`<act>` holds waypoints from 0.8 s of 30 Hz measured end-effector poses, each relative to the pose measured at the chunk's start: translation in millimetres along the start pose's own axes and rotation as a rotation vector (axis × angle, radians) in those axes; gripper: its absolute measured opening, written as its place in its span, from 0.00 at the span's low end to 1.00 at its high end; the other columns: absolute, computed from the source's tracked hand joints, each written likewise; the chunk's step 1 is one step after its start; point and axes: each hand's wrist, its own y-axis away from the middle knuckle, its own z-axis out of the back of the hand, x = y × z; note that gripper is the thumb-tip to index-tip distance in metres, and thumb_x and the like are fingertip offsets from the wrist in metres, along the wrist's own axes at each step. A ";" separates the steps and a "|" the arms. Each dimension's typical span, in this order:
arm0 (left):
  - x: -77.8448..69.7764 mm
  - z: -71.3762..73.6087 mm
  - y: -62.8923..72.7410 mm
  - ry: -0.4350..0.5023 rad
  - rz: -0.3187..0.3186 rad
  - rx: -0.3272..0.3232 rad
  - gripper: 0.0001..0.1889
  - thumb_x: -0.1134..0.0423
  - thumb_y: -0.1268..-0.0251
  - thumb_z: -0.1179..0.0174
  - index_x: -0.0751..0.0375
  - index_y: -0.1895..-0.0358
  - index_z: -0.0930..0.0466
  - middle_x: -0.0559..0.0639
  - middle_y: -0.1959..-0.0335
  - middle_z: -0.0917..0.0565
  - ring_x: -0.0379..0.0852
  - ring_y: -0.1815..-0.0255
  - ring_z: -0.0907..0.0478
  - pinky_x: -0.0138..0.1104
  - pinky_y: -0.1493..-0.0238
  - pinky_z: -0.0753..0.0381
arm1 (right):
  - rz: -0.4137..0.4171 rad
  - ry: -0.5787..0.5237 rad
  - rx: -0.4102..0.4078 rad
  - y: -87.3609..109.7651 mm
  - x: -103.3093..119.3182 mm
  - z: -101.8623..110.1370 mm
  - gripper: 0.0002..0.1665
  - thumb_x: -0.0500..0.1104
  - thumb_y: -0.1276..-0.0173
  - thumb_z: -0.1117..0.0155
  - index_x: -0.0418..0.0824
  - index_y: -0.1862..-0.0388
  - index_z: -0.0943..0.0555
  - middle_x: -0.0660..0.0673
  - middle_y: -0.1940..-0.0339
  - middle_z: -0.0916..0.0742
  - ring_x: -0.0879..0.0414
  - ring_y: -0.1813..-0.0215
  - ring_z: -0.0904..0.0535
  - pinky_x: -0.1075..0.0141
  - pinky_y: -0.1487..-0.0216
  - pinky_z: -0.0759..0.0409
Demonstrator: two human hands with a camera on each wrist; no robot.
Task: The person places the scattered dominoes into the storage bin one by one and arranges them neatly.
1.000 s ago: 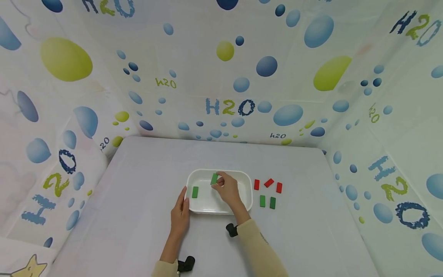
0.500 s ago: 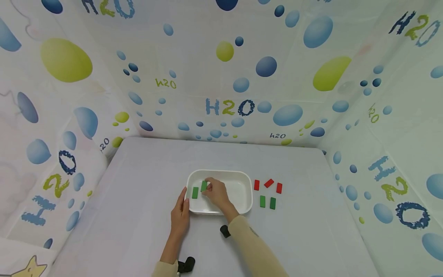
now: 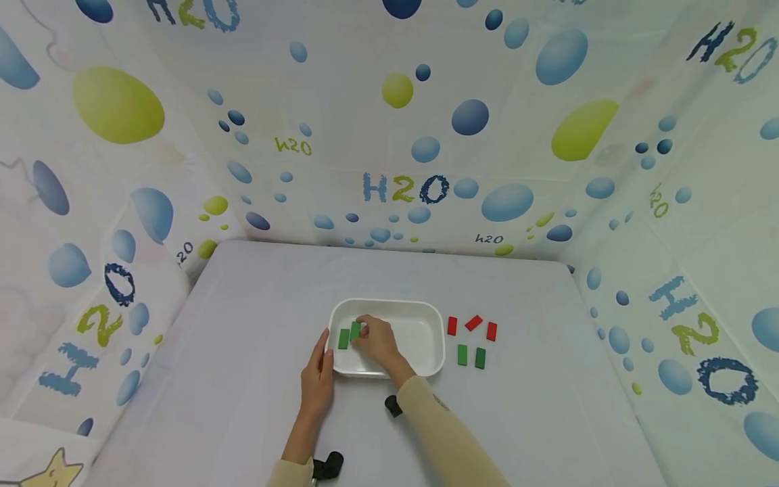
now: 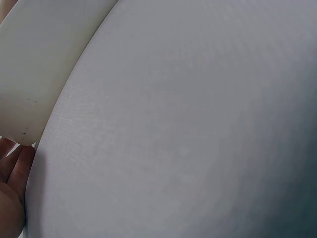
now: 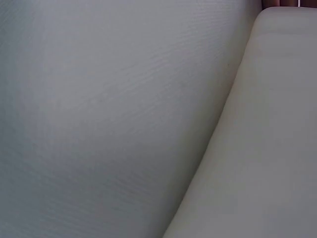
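A white tray [image 3: 420, 346] lies on the table with two green blocks in it, near its left end. One green block [image 3: 344, 339] lies by itself there. Just right of it, my right hand [image 3: 379, 340] pinches the other green block [image 3: 356, 330] between thumb and fingers, partly covering it. My left hand [image 3: 318, 379] rests along the tray's left end, with fairly straight fingers touching the outside. In the left wrist view, fingers [image 4: 21, 168] touch the tray wall [image 4: 39, 74]. In the right wrist view, only fingertips show above the tray wall [image 5: 267, 124].
Right of the tray lie three red blocks, among them a tilted red block [image 3: 473, 323]. Below them are a green block [image 3: 462, 355] and a darker green block [image 3: 481, 358]. The white table [image 3: 243, 304] is enclosed by patterned sheets [image 3: 341, 88].
My right hand has carried its green block left and lowered it beside the other green block in the tray. My left hand has stayed at the tray's left end.
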 end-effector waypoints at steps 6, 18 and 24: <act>-0.5 0.0 -0.1 -0.003 -0.004 0.001 0.24 0.57 0.22 0.54 0.49 0.26 0.36 0.57 0.29 0.30 0.58 0.28 0.34 0.53 0.32 0.32 | -0.035 0.018 0.029 0.3 -0.3 -3.0 0.28 0.37 0.49 0.22 0.37 0.47 0.18 0.48 0.71 0.14 0.61 0.69 0.23 0.70 0.65 0.23; 0.7 0.1 0.1 -0.013 -0.006 -0.004 0.24 0.57 0.22 0.54 0.48 0.26 0.36 0.56 0.29 0.30 0.55 0.29 0.32 0.53 0.33 0.31 | -0.033 0.050 0.046 0.0 -2.6 -5.2 0.27 0.38 0.51 0.21 0.38 0.49 0.16 0.50 0.73 0.17 0.63 0.71 0.27 0.70 0.65 0.26; 0.2 0.4 0.2 -0.005 -0.001 -0.001 0.24 0.57 0.22 0.54 0.48 0.26 0.36 0.55 0.29 0.30 0.55 0.28 0.33 0.52 0.32 0.32 | -0.035 0.066 0.056 -0.5 -1.5 -5.5 0.27 0.38 0.51 0.21 0.39 0.49 0.16 0.51 0.74 0.18 0.62 0.71 0.28 0.70 0.65 0.27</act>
